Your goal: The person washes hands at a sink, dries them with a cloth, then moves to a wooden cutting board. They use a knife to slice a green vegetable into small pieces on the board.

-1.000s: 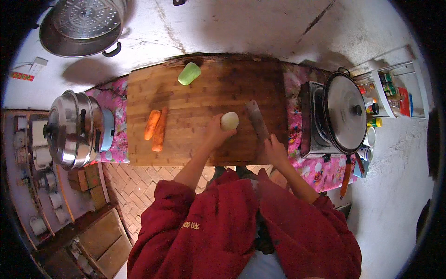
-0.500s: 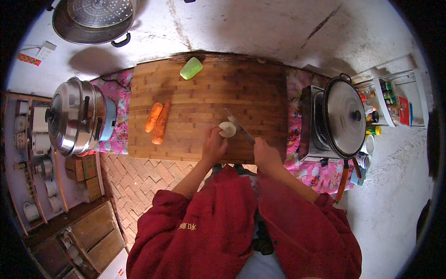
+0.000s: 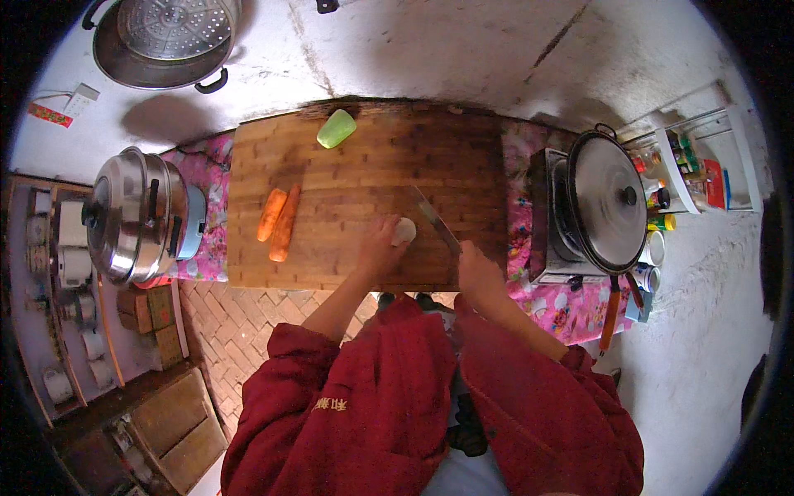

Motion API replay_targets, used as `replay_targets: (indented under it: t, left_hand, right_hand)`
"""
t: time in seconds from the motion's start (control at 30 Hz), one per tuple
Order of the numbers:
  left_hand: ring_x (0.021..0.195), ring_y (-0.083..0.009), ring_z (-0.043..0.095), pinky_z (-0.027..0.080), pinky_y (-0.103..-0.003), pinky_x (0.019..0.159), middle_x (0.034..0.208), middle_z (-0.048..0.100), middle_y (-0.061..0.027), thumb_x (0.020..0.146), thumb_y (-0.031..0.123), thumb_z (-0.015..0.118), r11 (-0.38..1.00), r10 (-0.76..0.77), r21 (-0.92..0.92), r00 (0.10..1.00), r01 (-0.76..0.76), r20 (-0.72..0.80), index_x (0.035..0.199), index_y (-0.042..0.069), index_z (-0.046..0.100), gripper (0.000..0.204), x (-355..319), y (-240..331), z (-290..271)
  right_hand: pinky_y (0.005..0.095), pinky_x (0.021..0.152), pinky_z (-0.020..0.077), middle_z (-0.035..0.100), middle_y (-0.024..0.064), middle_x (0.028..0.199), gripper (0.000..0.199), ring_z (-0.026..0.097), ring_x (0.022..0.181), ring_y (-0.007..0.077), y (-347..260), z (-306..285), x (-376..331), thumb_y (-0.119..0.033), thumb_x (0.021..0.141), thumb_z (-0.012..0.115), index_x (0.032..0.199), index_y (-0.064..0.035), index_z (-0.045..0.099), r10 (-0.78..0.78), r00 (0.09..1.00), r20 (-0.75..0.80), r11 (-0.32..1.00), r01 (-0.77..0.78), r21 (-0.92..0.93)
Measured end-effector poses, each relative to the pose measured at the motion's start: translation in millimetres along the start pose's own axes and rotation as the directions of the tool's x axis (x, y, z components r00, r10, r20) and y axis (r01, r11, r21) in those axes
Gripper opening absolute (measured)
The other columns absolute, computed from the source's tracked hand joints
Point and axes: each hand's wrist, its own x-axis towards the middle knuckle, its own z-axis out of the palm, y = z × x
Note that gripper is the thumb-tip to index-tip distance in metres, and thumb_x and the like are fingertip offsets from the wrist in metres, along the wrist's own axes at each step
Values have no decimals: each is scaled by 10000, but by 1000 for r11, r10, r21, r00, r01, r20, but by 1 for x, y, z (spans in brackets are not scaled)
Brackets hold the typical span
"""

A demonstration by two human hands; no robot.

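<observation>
On the wooden cutting board (image 3: 356, 182), my left hand (image 3: 380, 246) has its fingers on a pale round vegetable (image 3: 405, 232), near the board's front edge. A knife (image 3: 435, 217) is gripped in my right hand (image 3: 478, 269). Its blade points away and to the left, just right of the pale vegetable and apart from it. Toward the board's left lie two peeled carrots (image 3: 284, 225) side by side. A light green vegetable piece (image 3: 337, 129) rests at the far edge. Exactly what kind the pale vegetable is does not show.
At the left stands a lidded steel steamer pot (image 3: 124, 215); a gas stove (image 3: 546, 219) with a large lidded pan (image 3: 608, 202) is at the right. Beyond it, a wall rack (image 3: 703, 165) holds bottles and jars. A perforated steamer pan (image 3: 157, 74) hangs at upper left.
The knife has shifted slightly right, away from the pale vegetable, with my right hand. My left hand has moved a little forward and now covers more of the vegetable.
</observation>
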Motion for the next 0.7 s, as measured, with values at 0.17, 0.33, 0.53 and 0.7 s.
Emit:
replay_targets:
  t: [0.17,0.33,0.53,0.7]
  left_hand:
    - [1049,-398,545,472,-469,857,1144,544,-181,757,203,743,998,-59,-13,975,57,-216,1201,74,499,523,-4,3,10]
    - [1030,-383,554,478,-447,850,1134,557,-172,771,191,713,998,55,47,971,-45,-232,1102,85,580,372,-22,-12,4]
    - [980,-341,566,500,-415,807,1137,568,-125,792,136,632,932,351,160,916,-324,-192,1072,78,609,287,-18,-16,-4]
    - [969,-328,563,510,-416,787,1122,568,-127,810,113,584,900,379,264,921,-346,-85,1064,67,602,259,-12,-7,-11]
  right_hand:
    - [562,703,511,601,270,1021,214,625,804,481,6,13,-4,-112,918,394,1102,-3,399,-23,999,33,999,22,24]
    - [550,687,521,605,258,1007,215,637,802,460,-7,14,-7,-106,907,409,1099,-11,400,-50,993,111,997,56,-49]
    - [520,657,539,608,234,954,194,652,787,423,-16,2,-9,-94,899,425,1078,-19,406,-144,984,101,980,156,-124]
    - [518,645,541,641,219,882,168,662,765,416,-23,-11,-2,-80,876,466,1029,-20,429,-166,973,159,963,195,-187]
